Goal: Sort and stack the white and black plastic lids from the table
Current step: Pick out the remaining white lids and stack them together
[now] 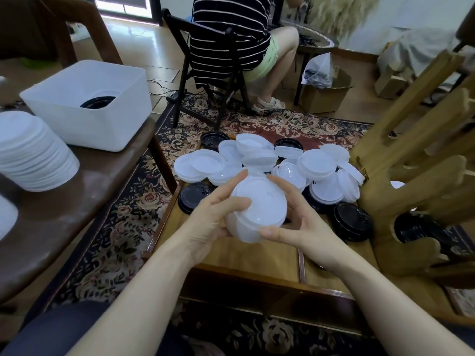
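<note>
A short stack of white lids point(259, 209) is held between both hands above the low wooden table point(241, 255). My left hand point(213, 217) grips its left side with the thumb over the top. My right hand point(295, 222) grips its right side, thumb along the lower rim. Beyond them lies a loose pile of white lids point(259, 158) on the table's far part. Black lids lie at the pile's edges: one at the left point(191, 197), a stack at the right point(352, 222), others at the back point(213, 140).
A tall stack of white lids point(30, 152) stands on the dark brown table point(84, 191) at the left, beside a white bin point(87, 104) with black lids inside. A wooden chair point(416, 160) crowds the right. A seated person point(231, 39) is behind, by a cardboard box point(323, 91).
</note>
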The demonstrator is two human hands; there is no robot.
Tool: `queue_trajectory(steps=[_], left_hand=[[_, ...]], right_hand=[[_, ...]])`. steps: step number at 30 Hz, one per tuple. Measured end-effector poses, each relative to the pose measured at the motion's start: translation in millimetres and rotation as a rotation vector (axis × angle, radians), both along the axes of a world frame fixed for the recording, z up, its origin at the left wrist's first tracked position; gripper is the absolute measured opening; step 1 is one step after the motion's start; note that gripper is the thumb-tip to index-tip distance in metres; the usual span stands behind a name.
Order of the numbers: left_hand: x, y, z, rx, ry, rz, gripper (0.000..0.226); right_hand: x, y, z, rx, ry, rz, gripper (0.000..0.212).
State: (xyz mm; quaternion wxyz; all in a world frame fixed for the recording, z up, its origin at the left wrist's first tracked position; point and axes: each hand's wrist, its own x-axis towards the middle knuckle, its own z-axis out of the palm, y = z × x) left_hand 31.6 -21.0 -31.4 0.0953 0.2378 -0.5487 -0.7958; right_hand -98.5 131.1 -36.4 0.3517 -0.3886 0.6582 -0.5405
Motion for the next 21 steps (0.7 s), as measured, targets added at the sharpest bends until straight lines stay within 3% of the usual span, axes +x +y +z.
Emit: queue_trajectory(steps=[4,8,12,15,21], left_hand=[[0.2,-2.7,-5.3,0.004,-0.006,-0.068,0.070],[-2.5,-3.1,-6.6,0.034,-0.031,0.121,0.057],[-1.6,-25.2,-4.1,0.089,-0.045,0.449,0.049],[1.9,-34.3,-5.4,0.137,-0.065,0.625,0.046],[2.5,-31.3,-5.3,0.172,-0.097,0.668,0.033]], right_hand=[[0.0,5.7,-7.3,-0.033,-0.032,0.031,0.085],[-6.0,9.3,-18.6,0.004,0.037,0.042,0.079],[-28.5,6.1,-34.1,0.127,0.455,-0.165,0.055],[-41.1,-12.0,-43.1,0.163,0.808,-0.186,0.037],[-45.8,-54.5,-58.1,0.190,1.184,-0.120,0.027]])
